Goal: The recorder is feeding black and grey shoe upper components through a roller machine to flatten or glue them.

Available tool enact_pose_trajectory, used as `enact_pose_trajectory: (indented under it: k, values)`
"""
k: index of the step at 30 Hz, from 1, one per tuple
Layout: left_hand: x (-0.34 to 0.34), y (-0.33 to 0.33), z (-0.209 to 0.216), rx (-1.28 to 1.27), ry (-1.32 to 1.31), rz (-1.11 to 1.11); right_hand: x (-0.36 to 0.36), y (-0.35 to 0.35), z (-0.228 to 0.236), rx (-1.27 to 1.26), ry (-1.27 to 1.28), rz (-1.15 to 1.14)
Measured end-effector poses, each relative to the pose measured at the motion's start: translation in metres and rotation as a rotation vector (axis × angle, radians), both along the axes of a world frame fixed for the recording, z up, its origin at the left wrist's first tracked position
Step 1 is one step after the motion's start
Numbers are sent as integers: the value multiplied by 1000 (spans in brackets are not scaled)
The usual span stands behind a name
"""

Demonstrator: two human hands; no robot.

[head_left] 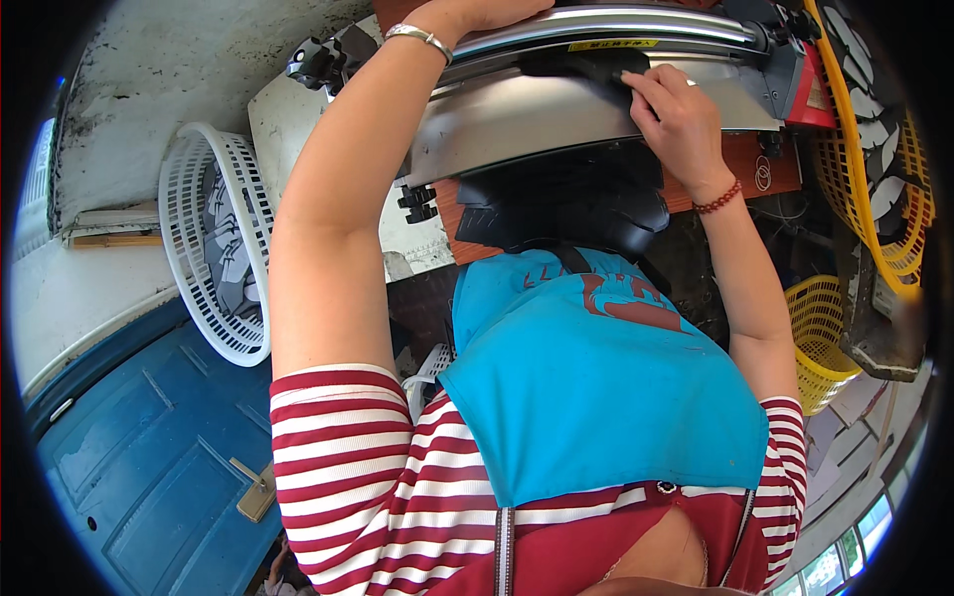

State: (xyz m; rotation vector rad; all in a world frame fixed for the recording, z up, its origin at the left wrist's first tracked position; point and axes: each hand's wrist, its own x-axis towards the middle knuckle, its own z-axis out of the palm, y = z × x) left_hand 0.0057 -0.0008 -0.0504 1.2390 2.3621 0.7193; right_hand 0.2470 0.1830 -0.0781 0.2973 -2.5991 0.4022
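My right hand (681, 124) is closed in a pinch at the right end of a thin, dark flat piece (586, 70). That piece lies on the sloping metal plate (527, 119) of a roller machine, just below its shiny roller bar (606, 20). My left hand (492, 12) reaches over the left part of the machine, fingers stretched out along the bar. The picture's top edge cuts that hand off in part, and nothing shows in it. Below the plate, nearer my body, lie several black curved sheets (556, 199) in a pile.
A white basket (179, 238) with grey and black cut pieces stands at the left. At the right are a yellow basket (855, 189) holding similar pieces and a lower yellow basket (820, 338). The machine's red end housing (810, 89) and a black knob (316, 62) flank the rollers.
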Motion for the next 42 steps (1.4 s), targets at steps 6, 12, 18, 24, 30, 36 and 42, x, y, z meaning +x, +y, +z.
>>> enact_pose_trajectory:
  k: [6, 12, 18, 24, 30, 36, 42]
  values:
    - [-15, -7, -5, 63, 107, 187, 67, -31, -68, -140, -263, 476]
    - [-12, -3, 2, 165, 147, 289, 97, -33, -122, 150, -604, 492]
    - [-14, -13, -4, 274, 170, 393, 99, -35, -133, 87, -454, 508]
    - [-2, -21, 26, 367, 127, 437, 95, -31, -95, -259, -252, 427]
    - [14, -28, 13, 338, 589, 240, 75, 7, 30, -106, -73, 145]
    - [-7, -8, -25, -81, 311, 7, 8, 6, -9, -56, 36, 18]
    - [-7, 1, -4, -41, 89, 288, 72, -24, -79, -100, -288, 501]
